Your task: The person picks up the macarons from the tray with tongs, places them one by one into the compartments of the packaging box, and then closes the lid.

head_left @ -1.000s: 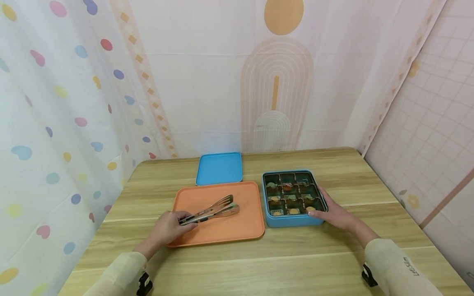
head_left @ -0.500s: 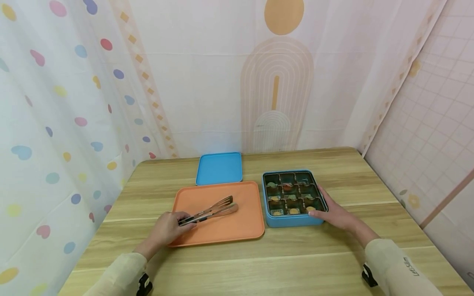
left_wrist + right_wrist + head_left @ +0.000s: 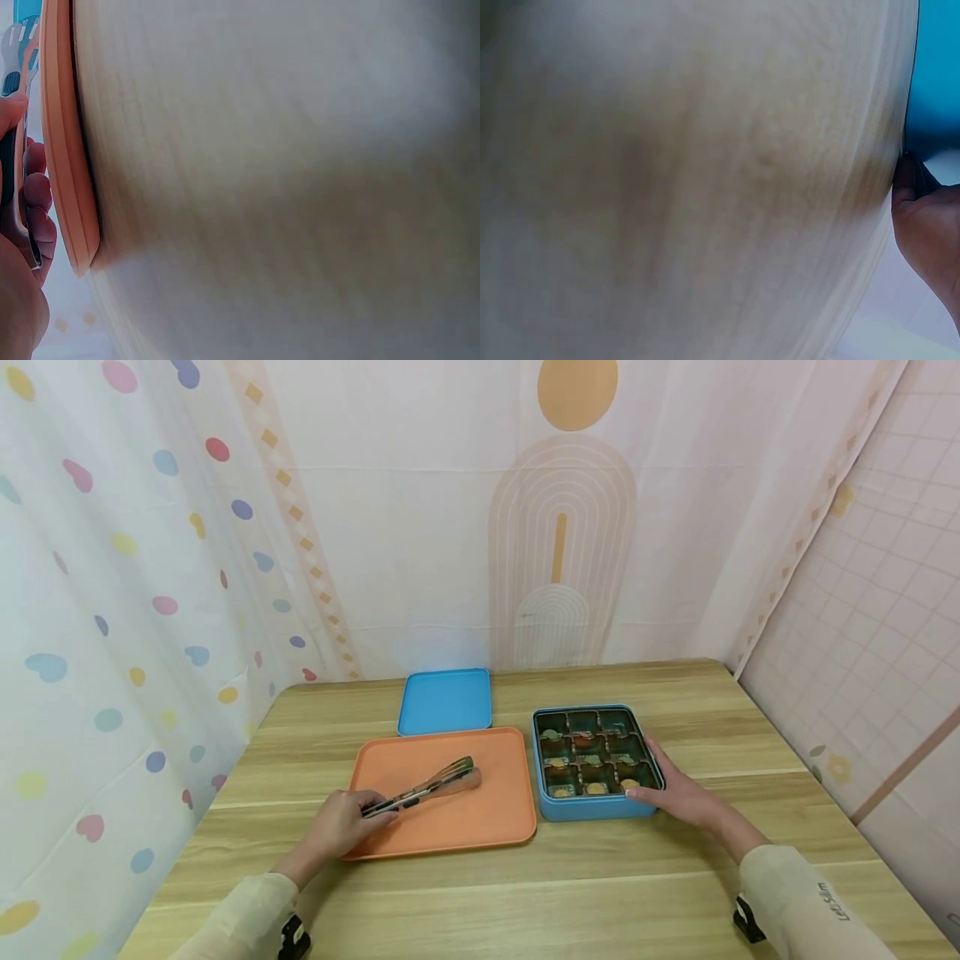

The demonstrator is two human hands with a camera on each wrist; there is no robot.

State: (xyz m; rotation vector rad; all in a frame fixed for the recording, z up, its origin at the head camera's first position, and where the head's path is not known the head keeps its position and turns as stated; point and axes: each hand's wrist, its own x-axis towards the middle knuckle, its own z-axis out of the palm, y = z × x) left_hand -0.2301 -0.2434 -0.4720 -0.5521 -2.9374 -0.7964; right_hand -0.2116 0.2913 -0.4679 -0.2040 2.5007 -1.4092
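My left hand (image 3: pixel 341 822) grips a pair of metal tongs (image 3: pixel 427 787) by the handle end, low over the orange tray (image 3: pixel 480 822). The tongs have slotted tips that point right, with little gap between their arms and nothing seen between them. In the left wrist view, the thumb and fingers wrap the tongs' dark-sided handle (image 3: pixel 9 169). My right hand (image 3: pixel 678 789) holds the right side of a blue box (image 3: pixel 596 808), its thumb over the front right corner. Inside the box is a dark divided insert, with small green, yellow and reddish pieces in its compartments.
A flat blue lid (image 3: pixel 445 702) lies behind the orange tray, close to its back edge. Everything stands on a wood-grain table (image 3: pixel 480 902). Patterned curtains (image 3: pixel 405 527) hang close behind the table and along its sides.
The two arms of the tongs have come closer together at the tips as the left hand squeezes. The right hand, the box, the tray and the lid stay where they were.
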